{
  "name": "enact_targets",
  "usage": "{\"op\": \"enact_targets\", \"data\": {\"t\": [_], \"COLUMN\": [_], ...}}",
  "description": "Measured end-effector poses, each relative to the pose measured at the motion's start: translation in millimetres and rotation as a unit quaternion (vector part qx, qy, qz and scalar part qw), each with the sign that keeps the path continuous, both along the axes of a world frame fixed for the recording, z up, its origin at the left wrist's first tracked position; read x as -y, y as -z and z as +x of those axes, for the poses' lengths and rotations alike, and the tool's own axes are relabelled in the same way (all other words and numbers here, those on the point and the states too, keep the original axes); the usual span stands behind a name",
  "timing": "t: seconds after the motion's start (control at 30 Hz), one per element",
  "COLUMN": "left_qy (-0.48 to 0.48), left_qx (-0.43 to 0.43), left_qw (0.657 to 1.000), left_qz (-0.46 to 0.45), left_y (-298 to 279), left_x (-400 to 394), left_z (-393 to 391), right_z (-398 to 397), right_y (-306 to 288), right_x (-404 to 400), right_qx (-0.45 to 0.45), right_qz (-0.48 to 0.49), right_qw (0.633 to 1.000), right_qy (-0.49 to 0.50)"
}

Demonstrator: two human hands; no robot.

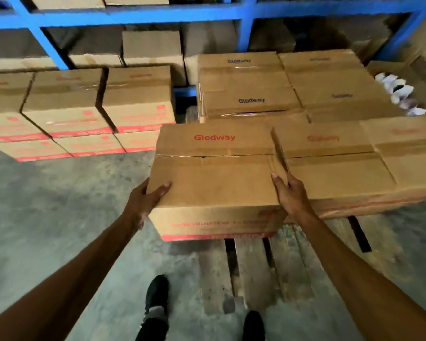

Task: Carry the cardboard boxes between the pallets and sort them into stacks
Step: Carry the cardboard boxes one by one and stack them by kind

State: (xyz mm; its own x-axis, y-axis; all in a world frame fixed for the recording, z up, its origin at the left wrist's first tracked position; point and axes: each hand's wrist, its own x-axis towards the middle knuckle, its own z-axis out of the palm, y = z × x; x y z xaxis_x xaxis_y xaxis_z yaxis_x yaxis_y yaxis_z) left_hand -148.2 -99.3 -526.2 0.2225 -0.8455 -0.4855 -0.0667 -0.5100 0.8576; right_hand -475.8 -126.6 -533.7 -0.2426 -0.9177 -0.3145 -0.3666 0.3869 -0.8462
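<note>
I see a box (217, 178) at the near left end of a row on the pallet (253, 267), touching the next box (330, 163) on its right. My left hand (145, 200) is on its left side, my right hand (289, 195) in the gap at its right edge. Behind stands a taller stack (280, 84). To the left, another stack (67, 112) sits on the floor (47, 205), with a rack (143, 13) behind.

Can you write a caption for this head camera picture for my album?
Both hands, left hand and right hand, grip a Glodway box above a wooden pallet.
</note>
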Motion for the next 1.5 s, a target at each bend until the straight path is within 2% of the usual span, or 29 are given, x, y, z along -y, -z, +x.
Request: {"op": "enact_targets", "data": {"t": [0.2, 0.33, 0.43, 0.5, 0.77, 0.9, 1.07, 1.17, 1.23, 1.33, 1.43, 1.5], "left_qy": [-0.038, -0.016, 0.01, -0.007, -0.007, -0.01, 0.014, 0.083, 0.132, 0.185, 0.184, 0.149], "left_qx": [0.022, 0.049, 0.068, 0.063, 0.108, 0.116, 0.102, 0.086, 0.115, 0.164, 0.192, 0.204], "left_qw": [0.999, 0.999, 0.998, 0.998, 0.994, 0.993, 0.994, 0.99, 0.981, 0.964, 0.961, 0.966], "left_qz": [-0.009, -0.009, 0.006, 0.007, 0.011, 0.013, 0.027, 0.069, 0.086, 0.099, 0.071, 0.06], "left_y": [53, 94, 120, 134, 141, 140, 148, 135, 125, 102, 73, 58], "left_x": [15, 33, 49, 52, 43, 37, 40, 54, 63, 94, 125, 148], "left_z": [-52, -73, -92, -101, -108, -115, -115, -94, -65, 4, 90, 146], "right_z": [-49, -70, -76, -80, -81, -83, -80, -46, -7, 83, 188, 253], "right_y": [64, 108, 134, 149, 157, 152, 148, 122, 100, 72, 52, 44], "right_x": [38, 64, 75, 78, 72, 71, 70, 86, 93, 114, 146, 170], "right_qx": [-0.036, -0.207, -0.35, -0.393, -0.454, -0.463, -0.515, -0.512, -0.505, -0.462, -0.419, -0.364], "right_qz": [-0.032, -0.025, 0.002, -0.007, -0.002, 0.032, 0.079, 0.149, 0.117, 0.089, 0.08, 0.054], "right_qw": [0.997, 0.973, 0.918, 0.895, 0.863, 0.854, 0.822, 0.815, 0.82, 0.847, 0.87, 0.896], "right_qy": [-0.059, -0.098, -0.188, -0.21, -0.223, -0.235, -0.231, -0.226, -0.244, -0.248, -0.249, -0.248]}}
